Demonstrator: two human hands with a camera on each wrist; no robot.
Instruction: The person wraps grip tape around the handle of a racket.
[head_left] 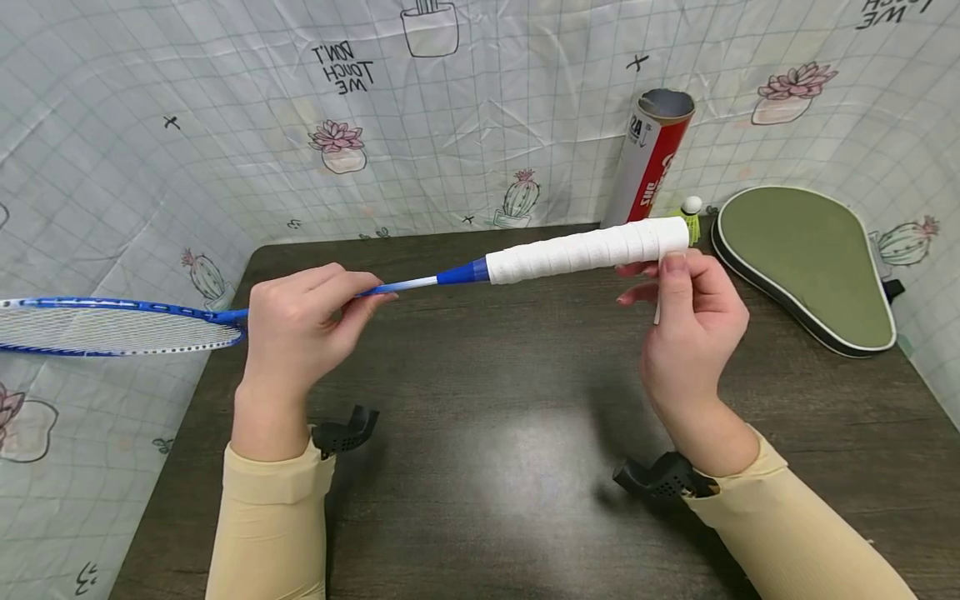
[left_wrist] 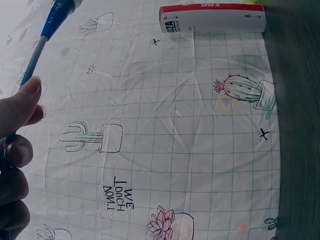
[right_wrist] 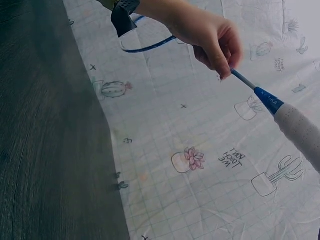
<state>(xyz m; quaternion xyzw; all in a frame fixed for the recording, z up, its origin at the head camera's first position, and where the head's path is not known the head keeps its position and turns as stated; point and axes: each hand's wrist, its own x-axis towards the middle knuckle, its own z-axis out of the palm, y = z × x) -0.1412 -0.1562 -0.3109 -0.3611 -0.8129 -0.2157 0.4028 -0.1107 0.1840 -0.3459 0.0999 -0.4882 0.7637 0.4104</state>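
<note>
A blue badminton racket [head_left: 461, 273] is held level above the table, its strung head off to the left. My left hand [head_left: 300, 325] pinches the thin shaft between thumb and fingers; the left wrist view shows this left hand [left_wrist: 17, 130] at its edge. White grip tape [head_left: 585, 252] is wound in overlapping turns round the handle. At the butt end my right hand [head_left: 693, 312] pinches the tape, with a narrow white sliver showing below the thumb. Its fingertips are partly hidden. The right wrist view shows the wrapped handle [right_wrist: 300, 132], not the right hand.
Behind the handle stands a red and white shuttlecock tube [head_left: 652, 158]. Next to it is a yellow-green shuttlecock [head_left: 691, 217] with a white tip. A green paddle-shaped case [head_left: 806, 262] lies at the right on the dark wooden table [head_left: 480, 400]. Printed cloth [head_left: 247, 125] hangs around it.
</note>
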